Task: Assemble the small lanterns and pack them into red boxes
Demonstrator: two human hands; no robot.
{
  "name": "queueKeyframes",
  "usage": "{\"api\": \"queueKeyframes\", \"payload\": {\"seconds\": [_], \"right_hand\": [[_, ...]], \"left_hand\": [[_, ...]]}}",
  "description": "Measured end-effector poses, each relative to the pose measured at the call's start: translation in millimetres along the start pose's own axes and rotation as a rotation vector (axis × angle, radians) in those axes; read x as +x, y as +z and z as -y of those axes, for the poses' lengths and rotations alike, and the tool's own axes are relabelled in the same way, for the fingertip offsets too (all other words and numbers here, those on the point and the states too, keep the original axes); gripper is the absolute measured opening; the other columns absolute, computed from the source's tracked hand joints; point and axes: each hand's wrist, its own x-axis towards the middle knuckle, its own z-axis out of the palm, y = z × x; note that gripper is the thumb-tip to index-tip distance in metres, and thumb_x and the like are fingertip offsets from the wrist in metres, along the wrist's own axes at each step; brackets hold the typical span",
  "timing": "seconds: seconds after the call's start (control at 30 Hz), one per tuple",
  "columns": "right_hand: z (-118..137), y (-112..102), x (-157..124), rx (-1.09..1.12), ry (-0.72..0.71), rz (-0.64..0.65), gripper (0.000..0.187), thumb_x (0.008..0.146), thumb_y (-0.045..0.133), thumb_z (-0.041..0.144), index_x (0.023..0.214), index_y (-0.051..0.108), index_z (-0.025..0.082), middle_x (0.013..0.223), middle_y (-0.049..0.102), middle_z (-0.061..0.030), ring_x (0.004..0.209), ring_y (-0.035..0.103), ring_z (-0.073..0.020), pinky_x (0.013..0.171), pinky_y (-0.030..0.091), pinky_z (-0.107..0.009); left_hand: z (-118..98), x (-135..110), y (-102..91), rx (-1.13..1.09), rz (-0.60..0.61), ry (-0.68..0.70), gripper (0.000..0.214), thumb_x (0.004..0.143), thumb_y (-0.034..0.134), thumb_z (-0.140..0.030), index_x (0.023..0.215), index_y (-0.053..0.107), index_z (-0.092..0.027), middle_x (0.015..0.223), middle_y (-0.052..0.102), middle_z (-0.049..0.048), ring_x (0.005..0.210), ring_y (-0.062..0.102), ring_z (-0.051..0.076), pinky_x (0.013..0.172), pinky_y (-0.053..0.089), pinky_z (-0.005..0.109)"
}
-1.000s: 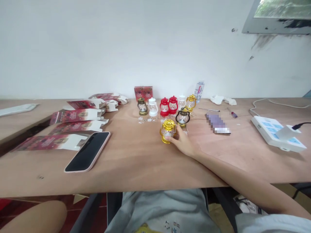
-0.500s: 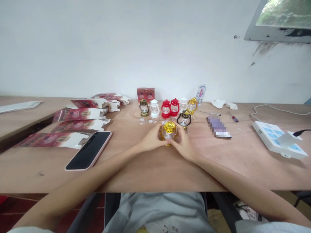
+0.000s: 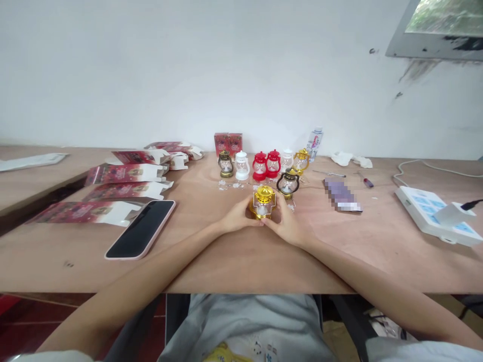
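Between my two hands a small gold lantern stands upright, with a clear body and a thin wire around it. My left hand wraps its left side, thumb at the base. My right hand grips the right side, its thumb low at the front. Some fingers are hidden behind the lantern. Just behind my right hand stands a dark bronze lantern. Farther back is a row with a bronze lantern, a white lantern, a red lantern and others. Small pale bits lie in front of the row.
Flattened red boxes and a black-screened phone lie at left. Two upright red boxes and a bottle stand by the wall. At right are a blurred-out phone, a screwdriver and a white power strip.
Both hands keep hold of the gold lantern, with little movement. The whole view has shifted slightly, so the scene sits a bit higher and farther right.
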Motion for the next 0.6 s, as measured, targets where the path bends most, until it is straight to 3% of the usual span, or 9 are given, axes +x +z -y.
{"api": "queueKeyframes", "payload": {"seconds": [0.2, 0.37, 0.5, 0.57, 0.6], "right_hand": [[1.7, -2.1, -0.8, 0.005, -0.014, -0.022, 0.060, 0.083, 0.060, 0.034, 0.135, 0.033, 0.024, 0.137, 0.047, -0.0099, 0.128, 0.045, -0.0241, 0.110, 0.034, -0.046], [-5.8, 1.1, 1.3, 0.021, 0.008, -0.061, 0.059, 0.081, 0.063, 0.036, 0.132, 0.037, 0.025, 0.136, 0.049, -0.0083, 0.126, 0.047, -0.0231, 0.109, 0.036, -0.044], [-8.9, 2.8, 0.5, 0.026, 0.043, -0.057, 0.060, 0.081, 0.063, 0.036, 0.133, 0.036, 0.026, 0.135, 0.050, -0.0077, 0.125, 0.050, -0.0232, 0.108, 0.038, -0.046], [-9.0, 2.6, -0.5, 0.016, 0.054, -0.057, 0.060, 0.082, 0.061, 0.037, 0.135, 0.034, 0.026, 0.136, 0.050, -0.0079, 0.125, 0.049, -0.0236, 0.108, 0.037, -0.047], [-8.9, 2.2, -1.0, 0.000, 0.053, -0.069, 0.061, 0.083, 0.061, 0.038, 0.136, 0.033, 0.026, 0.137, 0.048, -0.0082, 0.127, 0.047, -0.0240, 0.109, 0.036, -0.047]], "left_hand": [[-3.7, -2.2, 0.7, 0.337, 0.023, -0.011, 0.051, 0.075, 0.064, -0.052, 0.112, 0.056, -0.019, 0.110, 0.066, 0.0063, 0.100, 0.062, 0.026, 0.091, 0.047, 0.040], [-7.0, -2.3, -6.3, 0.551, 0.074, -0.037, 0.053, 0.072, 0.065, -0.054, 0.111, 0.056, -0.018, 0.109, 0.065, 0.0077, 0.104, 0.059, 0.029, 0.095, 0.043, 0.045], [-19.9, -6.2, -48.3, 0.702, 0.205, 0.007, 0.058, 0.073, 0.064, -0.048, 0.122, 0.051, -0.021, 0.127, 0.058, 0.0091, 0.117, 0.053, 0.028, 0.098, 0.041, 0.041], [-32.5, -12.7, -83.4, 0.875, 0.132, -0.001, 0.046, 0.078, 0.059, -0.038, 0.120, 0.054, -0.022, 0.127, 0.058, 0.0083, 0.116, 0.053, 0.027, 0.099, 0.040, 0.041], [-39.1, -17.6, -103.2, 1.015, 0.050, -0.075, 0.041, 0.078, 0.056, -0.032, 0.119, 0.056, -0.022, 0.128, 0.057, 0.0090, 0.118, 0.051, 0.029, 0.101, 0.037, 0.044]]}}
